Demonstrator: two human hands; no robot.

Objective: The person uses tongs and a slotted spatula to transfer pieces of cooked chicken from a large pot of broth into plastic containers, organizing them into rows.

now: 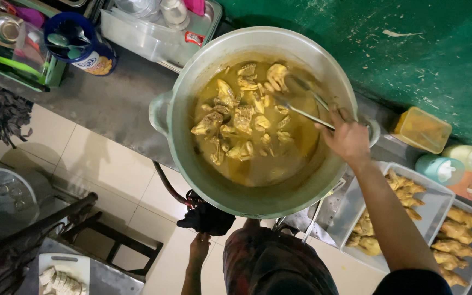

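Right hand (pixel 348 137): bare, no glove, ring or watch visible.
Right forearm: bare along its whole visible length, running from the hand toward 5 o'clock.
Right sleeve (pixel 413 282): dark, near black, short; its edge shows only at the upper arm by the lower frame edge.
Left hand (pixel 199 246): bare, nothing worn at the wrist.
Left forearm: bare, narrow, dropping toward 6 o'clock out of frame.
Garment over the body (pixel 274 262): dark cloth with a mottled reddish and grey-green pattern, loose and softly creased, at 6 o'clock.
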